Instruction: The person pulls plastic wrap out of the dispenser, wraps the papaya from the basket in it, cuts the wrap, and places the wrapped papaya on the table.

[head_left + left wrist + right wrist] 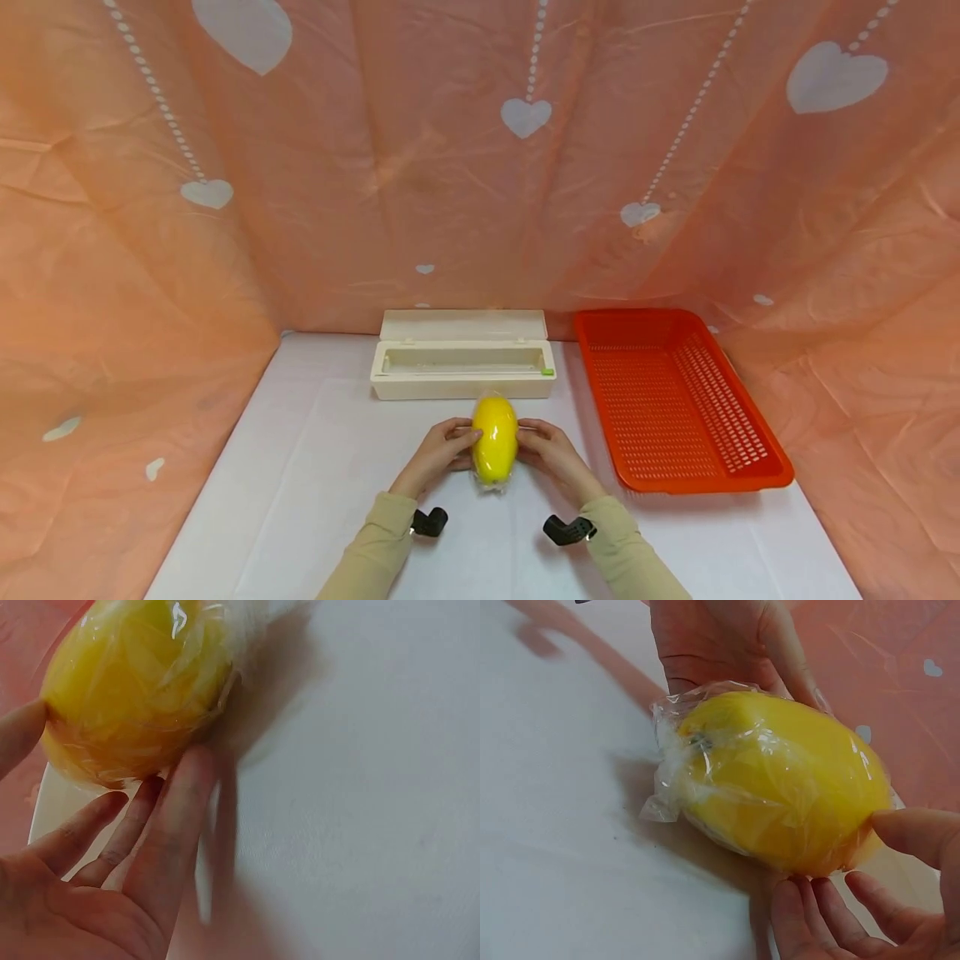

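A yellow oval fruit (495, 437) in clear plastic film is held between both hands over the white table. Its film is bunched at the end nearer the person, as the right wrist view shows around a dark stem spot. My left hand (438, 452) grips the fruit's left side, thumb on top and fingers beneath. On the other side my right hand (553, 454) holds it the same way. In the left wrist view the wrapped fruit (142, 682) rests against the fingertips. Both hands show in the right wrist view, with the fruit (780, 784) between them.
Behind the fruit stands a long cream film dispenser box (465, 389), its lid raised, with a green slider (547, 372) at the right. An orange-red plastic basket (622, 417) sits to the right. A peach curtain with hearts (450, 208) surrounds the table (300, 500).
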Available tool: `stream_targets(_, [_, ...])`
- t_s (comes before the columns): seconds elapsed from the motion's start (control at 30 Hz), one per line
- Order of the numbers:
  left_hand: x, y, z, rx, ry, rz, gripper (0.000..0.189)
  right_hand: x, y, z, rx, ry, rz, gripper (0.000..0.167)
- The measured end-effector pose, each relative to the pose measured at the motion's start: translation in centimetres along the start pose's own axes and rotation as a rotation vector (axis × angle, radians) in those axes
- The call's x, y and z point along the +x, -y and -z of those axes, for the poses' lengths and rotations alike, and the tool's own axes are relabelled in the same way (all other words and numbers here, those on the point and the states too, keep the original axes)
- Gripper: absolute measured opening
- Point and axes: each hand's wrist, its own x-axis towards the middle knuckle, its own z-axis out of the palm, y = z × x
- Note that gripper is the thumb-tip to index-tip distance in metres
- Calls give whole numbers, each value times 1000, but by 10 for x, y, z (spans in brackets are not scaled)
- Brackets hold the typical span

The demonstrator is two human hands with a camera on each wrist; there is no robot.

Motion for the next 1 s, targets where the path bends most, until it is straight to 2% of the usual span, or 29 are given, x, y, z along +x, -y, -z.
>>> stream_targets(0.23, [-1,-3,4,28,-21,6,58,-3,2,-2,-20,-17,-15,49])
stream_targets(0.57, [-2,-7,11,38,-44,15,54,-2,3,-3,7,-40,-12,48])
stream_targets(0.67, [-3,-7,12,37,-46,26,54,-4,1,-3,13,-19,14,48])
stream_targets(0.87, [-5,-6,14,23,-64,29,54,-6,-4,-3,16,72,93,50])
stream_targets(1.0, [-6,-8,15,37,-80,37,55,-5,-3,-6,10,35,20,49])
